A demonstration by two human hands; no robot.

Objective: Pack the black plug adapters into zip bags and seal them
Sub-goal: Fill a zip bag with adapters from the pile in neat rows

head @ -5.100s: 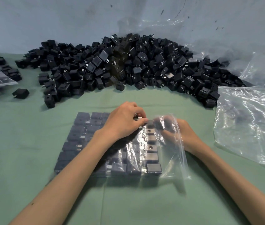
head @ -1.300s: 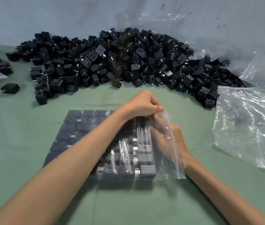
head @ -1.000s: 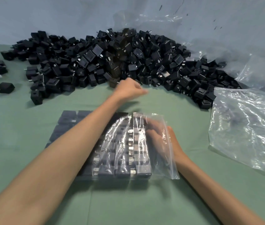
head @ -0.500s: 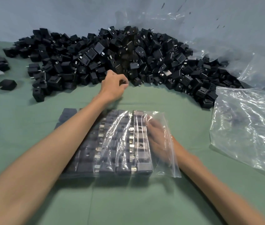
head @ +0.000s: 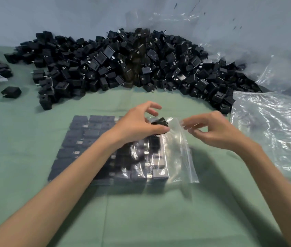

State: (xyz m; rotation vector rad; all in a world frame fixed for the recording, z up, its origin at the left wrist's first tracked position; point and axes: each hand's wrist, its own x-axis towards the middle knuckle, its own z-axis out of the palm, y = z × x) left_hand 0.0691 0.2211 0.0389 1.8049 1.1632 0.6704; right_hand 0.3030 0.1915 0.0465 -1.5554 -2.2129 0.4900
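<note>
— How far along is it?

— A small black plastic plug adapter (head: 160, 122) is pinched between thumb and fingers of the left hand (head: 137, 125), forefinger lifted clear, at the mouth of the clear plastic zip bag (head: 182, 157). I'd judge the bag nearly full: neat rows inside, mouth unsealed.

— The other hand?

— The right hand (head: 216, 132) has narrowly curled fingers at the bag's lip; blur hides whether they pinch it.

— What's left?

— Sealing, then the big heap of loose black adapters (head: 123, 65) along the far edge of the green desk (head: 141, 211).
</note>
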